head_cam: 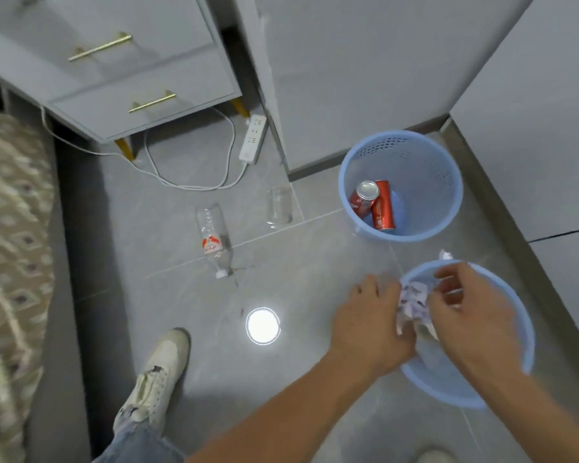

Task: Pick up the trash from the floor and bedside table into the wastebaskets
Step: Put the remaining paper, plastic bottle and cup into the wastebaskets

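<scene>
**Fingers pinch soft paper over the near basket**

Fingers (447, 284) of both hands are curled in and pinch one crumpled paper wad (415, 300) between them. The left hand (370, 324) holds its left side and the right hand (470, 304) holds its right side. The wad hangs just above the open mouth of the near blue wastebasket (515, 329).

It should be very light and soft. It squashes and will not break. A loose pinch anywhere on it is enough, and it should fall straight in when both hands let go.

It is white with small purple marks, all wrinkled. The hands are blurred, so I cannot tell if it is one sheet or more. Another white scrap (446, 254) sits at the far rim of this basket.

The far blue wastebasket (351, 182) holds two red soda cans (373, 202). On the grey floor (188, 305) lie a clear plastic bottle (214, 240) on its side and a clear glass cup (279, 206). The bottle should be light and smooth, best held round the middle. The cup could break.
</scene>
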The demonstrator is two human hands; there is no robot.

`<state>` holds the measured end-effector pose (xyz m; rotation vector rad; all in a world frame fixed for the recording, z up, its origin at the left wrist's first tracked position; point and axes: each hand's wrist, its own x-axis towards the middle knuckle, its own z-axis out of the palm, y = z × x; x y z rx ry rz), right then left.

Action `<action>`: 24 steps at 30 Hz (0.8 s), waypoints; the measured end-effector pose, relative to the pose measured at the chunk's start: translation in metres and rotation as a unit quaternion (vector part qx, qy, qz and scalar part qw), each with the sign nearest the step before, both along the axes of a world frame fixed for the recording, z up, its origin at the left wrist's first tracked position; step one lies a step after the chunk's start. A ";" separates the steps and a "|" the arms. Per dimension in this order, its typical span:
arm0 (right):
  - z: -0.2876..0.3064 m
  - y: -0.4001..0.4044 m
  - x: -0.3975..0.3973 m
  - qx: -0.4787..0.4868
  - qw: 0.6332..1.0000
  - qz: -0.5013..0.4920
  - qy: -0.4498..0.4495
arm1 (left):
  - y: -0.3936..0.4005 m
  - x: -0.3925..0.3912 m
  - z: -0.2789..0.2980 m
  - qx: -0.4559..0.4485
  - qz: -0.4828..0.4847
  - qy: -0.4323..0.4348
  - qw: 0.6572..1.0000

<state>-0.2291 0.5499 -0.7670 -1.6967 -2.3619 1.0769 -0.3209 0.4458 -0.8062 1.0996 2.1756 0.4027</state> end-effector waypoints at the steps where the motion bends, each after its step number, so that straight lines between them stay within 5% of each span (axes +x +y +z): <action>1: -0.004 -0.012 -0.022 -0.010 1.000 0.015 0.016 | -0.018 -0.022 -0.001 0.007 0.018 0.018 1.000; 5: -0.043 -0.052 -0.119 -0.030 0.994 0.090 0.055 | -0.087 -0.128 -0.022 0.009 0.184 0.061 0.981; 12: -0.182 -0.083 -0.281 -0.046 0.991 0.120 0.034 | -0.165 -0.311 -0.144 -0.100 0.468 0.032 0.877; 17: -0.266 -0.080 -0.363 -0.074 0.991 0.099 -0.052 | -0.175 -0.354 -0.222 -0.168 0.468 -0.044 0.866; 24: -0.324 -0.097 -0.383 -0.059 0.995 0.060 -0.052 | -0.167 -0.326 -0.274 -0.101 0.425 -0.090 0.895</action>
